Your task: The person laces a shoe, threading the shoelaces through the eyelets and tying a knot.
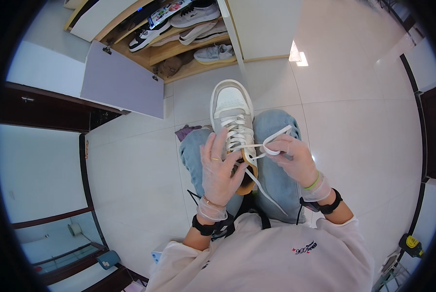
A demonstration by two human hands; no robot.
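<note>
A white and cream lace-up sneaker (232, 100) with a tan collar lining stands between my knees, toe pointing away from me. My right hand (293, 157), in a clear thin glove, pinches a looped white shoelace (278, 134) to the right of the shoe; a strand runs taut from it to the upper eyelets. My left hand (220, 164), gloved too, lies over the shoe's left side and opening. Its thumb and index finger are close together at the collar, and what lies between them is partly hidden. A loose lace end (263, 191) trails over my right leg.
Ahead, an open shoe cabinet (185, 54) holds several shoes on its shelves, its door (126, 80) swung out to the left. Purple cloth (186, 132) shows beside my left knee. Pale floor tiles (349, 146) surround me. A yellow-and-black object (411, 245) is at lower right.
</note>
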